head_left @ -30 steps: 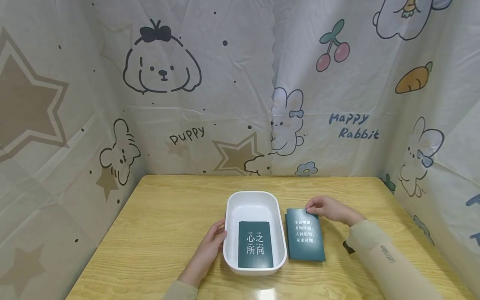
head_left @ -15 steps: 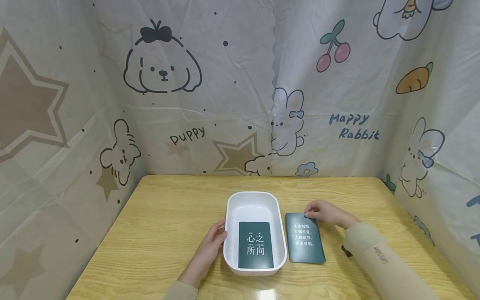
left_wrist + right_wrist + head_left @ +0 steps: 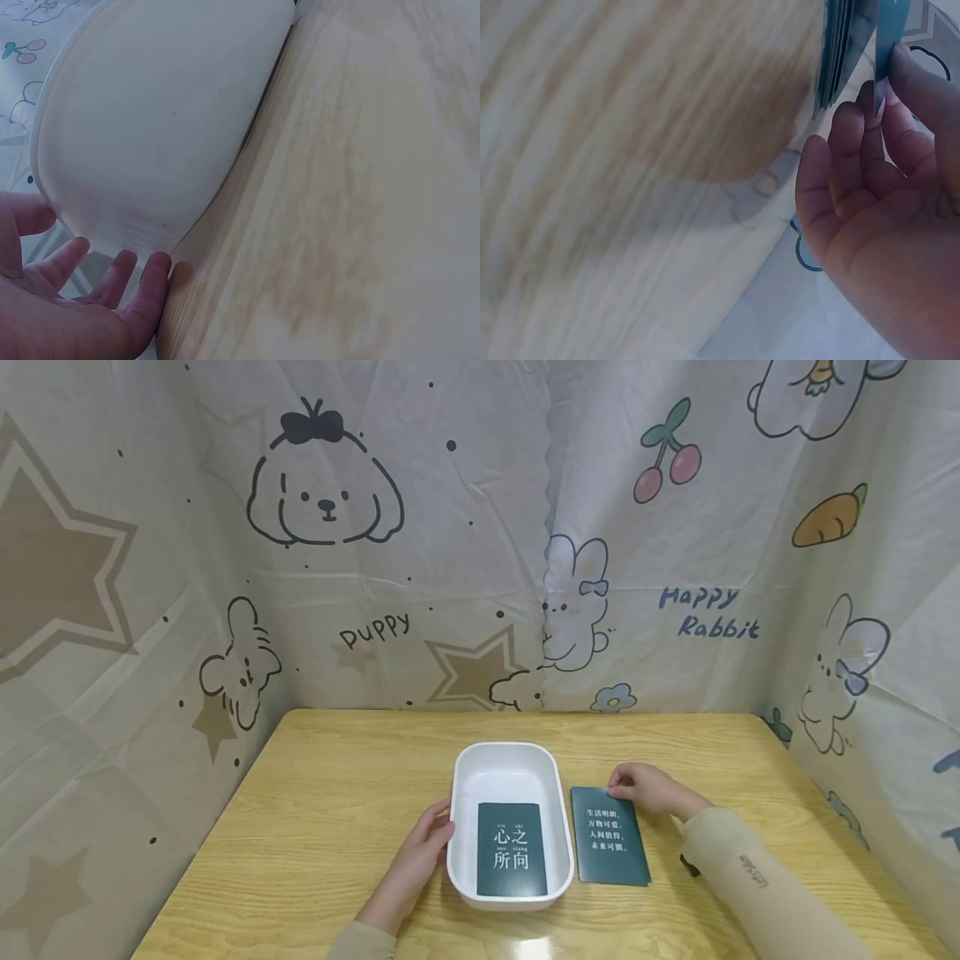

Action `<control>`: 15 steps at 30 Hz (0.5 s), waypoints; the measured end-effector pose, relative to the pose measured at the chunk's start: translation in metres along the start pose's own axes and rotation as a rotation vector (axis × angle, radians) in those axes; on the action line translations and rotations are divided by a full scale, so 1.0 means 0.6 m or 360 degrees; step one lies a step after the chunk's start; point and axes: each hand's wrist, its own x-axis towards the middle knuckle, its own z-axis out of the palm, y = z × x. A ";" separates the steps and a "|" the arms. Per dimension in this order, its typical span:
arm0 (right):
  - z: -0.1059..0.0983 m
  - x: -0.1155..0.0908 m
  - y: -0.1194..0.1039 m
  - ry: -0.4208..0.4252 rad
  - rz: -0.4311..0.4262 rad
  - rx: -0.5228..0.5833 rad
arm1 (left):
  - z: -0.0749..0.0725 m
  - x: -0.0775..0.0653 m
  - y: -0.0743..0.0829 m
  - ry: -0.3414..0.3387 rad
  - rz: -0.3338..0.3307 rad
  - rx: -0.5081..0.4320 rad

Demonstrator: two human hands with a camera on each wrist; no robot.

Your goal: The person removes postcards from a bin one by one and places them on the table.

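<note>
Against the left side of the white plastic tray (image 3: 504, 768) rests my left hand (image 3: 420, 852), its fingertips touching the outer wall (image 3: 150, 150) in the left wrist view. A dark green card (image 3: 512, 852) with white Chinese characters lies inside the tray, near its front. My right hand (image 3: 652, 789) pinches the far right corner of another green card (image 3: 611, 860), right of the tray. In the right wrist view, thumb and fingers hold that single card (image 3: 889, 37), its near end a little apart from a stack of cards (image 3: 840, 52) beneath it.
Both the tray and the card stack stand on a wood-grain table (image 3: 360, 768), a narrow gap between them. A printed cloth curtain (image 3: 450, 568) surrounds the table at the back and both sides. A dark item (image 3: 690, 864) shows beneath my right sleeve.
The top card on the right has shifted slightly toward me and now lines up with the stack below. My right hand moved with it. The left hand and tray stayed put.
</note>
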 end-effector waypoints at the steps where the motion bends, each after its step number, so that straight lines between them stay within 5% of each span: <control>1: 0.000 0.000 -0.001 0.0007 0.0001 -0.0010 | 0.000 0.000 0.000 0.0001 0.0001 0.0002; 15: 0.010 0.008 0.001 0.0052 0.0032 -0.0199 | 0.001 -0.003 0.002 0.0009 0.0013 -0.0008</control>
